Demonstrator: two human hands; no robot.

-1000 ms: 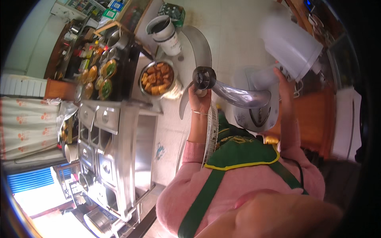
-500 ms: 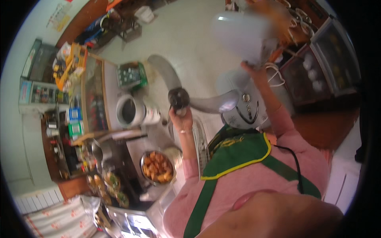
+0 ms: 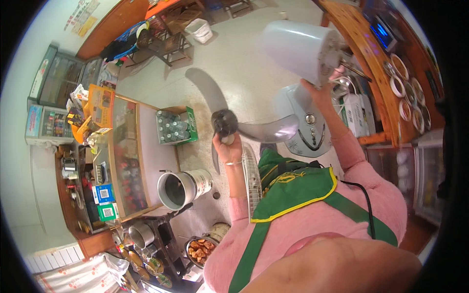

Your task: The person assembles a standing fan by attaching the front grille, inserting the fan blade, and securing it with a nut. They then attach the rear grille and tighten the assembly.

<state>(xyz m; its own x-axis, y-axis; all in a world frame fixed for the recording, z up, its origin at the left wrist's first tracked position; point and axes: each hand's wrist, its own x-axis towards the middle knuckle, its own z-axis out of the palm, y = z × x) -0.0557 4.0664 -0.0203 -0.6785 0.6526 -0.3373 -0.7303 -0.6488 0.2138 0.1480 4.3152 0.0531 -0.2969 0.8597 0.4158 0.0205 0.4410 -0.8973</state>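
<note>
My left hand (image 3: 228,148) is closed round the hub end of a grey plastic fan blade (image 3: 207,93). Its dark hub (image 3: 224,122) faces up, and the curved blades spread out above a pale floor. At my right hand (image 3: 316,93) is the white fan motor housing (image 3: 293,46), gripped from below at its end; the fingers are partly hidden behind it. The light-blue fan base (image 3: 308,122) with its control panel stands below, between my arms. A white wire fan guard (image 3: 251,183) is held between my left arm and my green apron (image 3: 293,193).
To the left are a green crate (image 3: 191,124) of bottles, a white bucket (image 3: 172,190) and a glass display counter (image 3: 128,161). A bowl of brown food pieces (image 3: 200,250) sits lower left. On the right stands a wooden counter (image 3: 376,83) with round rings on it.
My view has shifted, so the crate, bucket and counter sit farther right and lower. Both hands keep hold of the fan blade and the motor housing, which has turned slightly.
</note>
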